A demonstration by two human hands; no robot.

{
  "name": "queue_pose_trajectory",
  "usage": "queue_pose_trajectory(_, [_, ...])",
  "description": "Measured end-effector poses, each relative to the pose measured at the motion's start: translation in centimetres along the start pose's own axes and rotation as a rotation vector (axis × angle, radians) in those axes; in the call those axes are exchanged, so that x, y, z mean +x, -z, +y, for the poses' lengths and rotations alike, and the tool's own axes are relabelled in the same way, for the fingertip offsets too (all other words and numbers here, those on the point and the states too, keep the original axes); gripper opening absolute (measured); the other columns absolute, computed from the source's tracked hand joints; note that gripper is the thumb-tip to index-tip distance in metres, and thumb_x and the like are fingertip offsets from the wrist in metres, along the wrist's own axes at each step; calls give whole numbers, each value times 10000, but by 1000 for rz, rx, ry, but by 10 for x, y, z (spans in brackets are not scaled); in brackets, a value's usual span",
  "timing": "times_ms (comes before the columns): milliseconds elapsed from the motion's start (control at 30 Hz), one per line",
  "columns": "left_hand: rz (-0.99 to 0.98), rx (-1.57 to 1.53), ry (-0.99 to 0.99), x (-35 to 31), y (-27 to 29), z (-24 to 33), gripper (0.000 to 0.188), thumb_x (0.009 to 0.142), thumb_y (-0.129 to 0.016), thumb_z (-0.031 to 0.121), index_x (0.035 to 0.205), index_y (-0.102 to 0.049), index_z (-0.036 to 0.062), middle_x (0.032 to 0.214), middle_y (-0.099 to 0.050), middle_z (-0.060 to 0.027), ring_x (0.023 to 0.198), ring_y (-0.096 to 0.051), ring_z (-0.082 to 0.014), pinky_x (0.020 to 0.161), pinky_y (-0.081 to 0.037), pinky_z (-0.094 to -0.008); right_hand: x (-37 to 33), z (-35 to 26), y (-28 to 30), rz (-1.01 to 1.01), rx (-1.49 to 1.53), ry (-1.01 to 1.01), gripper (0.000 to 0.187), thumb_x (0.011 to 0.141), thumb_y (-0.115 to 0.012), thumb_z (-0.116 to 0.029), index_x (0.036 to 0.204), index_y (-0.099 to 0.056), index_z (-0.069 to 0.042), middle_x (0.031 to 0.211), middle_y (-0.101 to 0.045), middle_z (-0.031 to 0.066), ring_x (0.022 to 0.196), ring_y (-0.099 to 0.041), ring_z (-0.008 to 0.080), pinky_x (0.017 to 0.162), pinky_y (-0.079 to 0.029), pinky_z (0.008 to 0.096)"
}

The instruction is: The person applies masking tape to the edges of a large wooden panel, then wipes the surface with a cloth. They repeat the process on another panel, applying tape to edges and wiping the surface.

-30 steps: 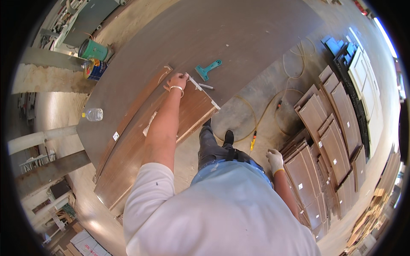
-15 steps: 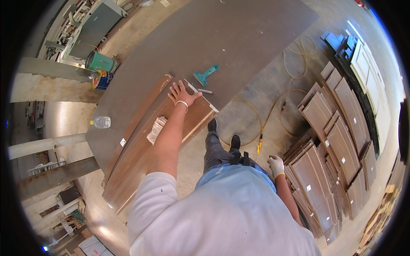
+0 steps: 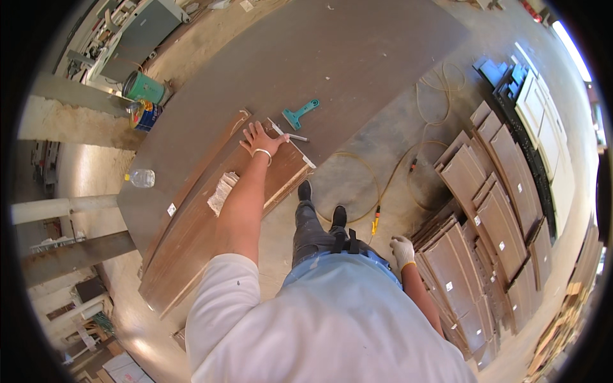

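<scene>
My bare left hand [image 3: 263, 142], a white band at its wrist, rests with fingers spread on the far end of a long brown wooden panel [image 3: 191, 242]. The panel's end edge is pale and rough. A crumpled whitish cloth [image 3: 222, 193] lies on it beside my forearm. Just past my fingers are a grey pen-like stick [image 3: 298, 137] and a teal scraper [image 3: 300, 115]. A thin brown strip [image 3: 203, 167] lies along the panel's left side. My right hand [image 3: 402, 249], in a white glove, hangs at my side with fingers loosely curled and nothing visible in them.
The large brown tabletop [image 3: 357, 57] carries a clear bottle [image 3: 142, 178] near its left edge. Stacked brown panels [image 3: 453, 268] stand close on my right. A yellowish hose [image 3: 391, 182] loops over the floor near my feet. A green bucket [image 3: 143, 88] stands beyond the table.
My view has shifted slightly, so the scene sits a little further left. My left hand stays spread on the panel, and my right hand still hangs at my side.
</scene>
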State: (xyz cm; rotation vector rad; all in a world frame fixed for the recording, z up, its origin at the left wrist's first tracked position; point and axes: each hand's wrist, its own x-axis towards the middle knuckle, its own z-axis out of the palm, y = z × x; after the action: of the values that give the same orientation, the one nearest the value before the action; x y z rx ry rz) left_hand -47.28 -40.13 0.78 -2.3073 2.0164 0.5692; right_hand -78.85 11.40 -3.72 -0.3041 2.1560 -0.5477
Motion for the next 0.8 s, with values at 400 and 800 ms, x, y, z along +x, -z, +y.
queue_pose_trajectory(400, [118, 286, -331, -63, -17, 1, 748, 1073, -511, 513, 1681, -332, 117, 1795, -170, -170, 1659, -108, -402, 1316, -91, -627, 5, 69, 22, -213, 201, -250, 111, 930, -626, -117, 867, -698, -60, 717, -629, 55, 569, -603, 184, 492, -443, 364])
queue_pose_trajectory(800, [76, -7, -498, -250, -35, -102, 665, 917, -689, 222, 1559, -536, 144, 1713, -356, -148, 1631, -221, -369, 1320, -146, -611, 62, -103, -66, -340, 268, -76, 245, 904, -624, -19, 1113, -749, 10, 815, -652, 85, 549, -525, 151, 489, -415, 302])
